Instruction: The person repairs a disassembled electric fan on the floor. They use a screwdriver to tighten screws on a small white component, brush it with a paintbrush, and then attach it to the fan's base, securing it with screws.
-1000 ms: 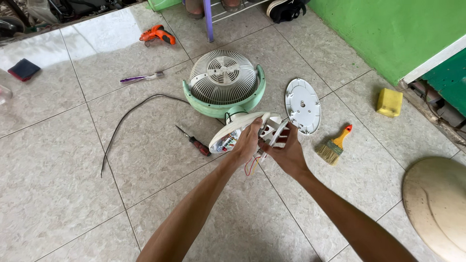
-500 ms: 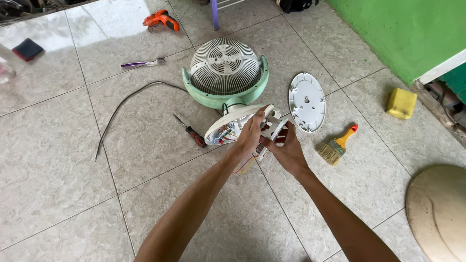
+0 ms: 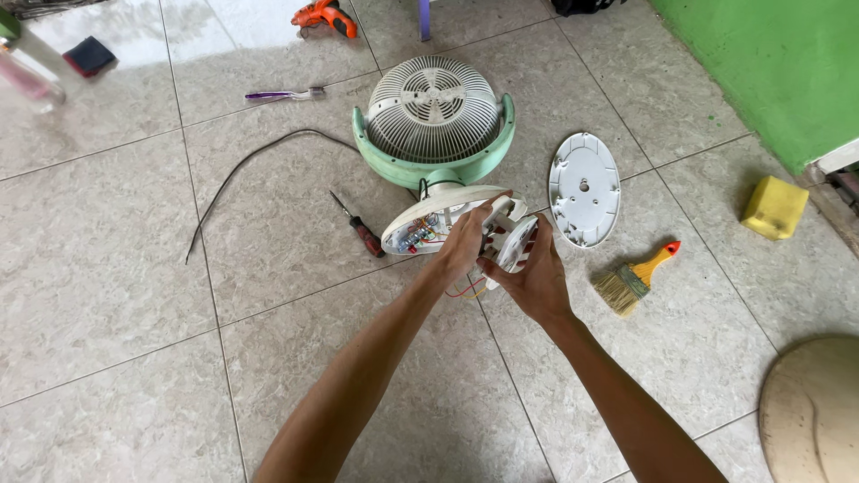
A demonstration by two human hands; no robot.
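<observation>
My left hand [image 3: 467, 240] and right hand [image 3: 535, 279] grip a white control unit [image 3: 510, 234] — wires trailing — at the open fan base [image 3: 420, 228]. Nearby on the tiles: a screwdriver [image 3: 360, 229], cover plate [image 3: 584, 188] and brush [image 3: 633, 279].

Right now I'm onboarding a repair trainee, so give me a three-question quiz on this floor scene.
1. True or false: both hands, left hand and right hand, are on the small white part at the opened fan base.
2. Which tool lies just left of the fan base: A) screwdriver, B) paintbrush, C) toothbrush?
3. What colour is the frame around the fan grille?

Key: 1 true; 2 A; 3 pale green.
</observation>
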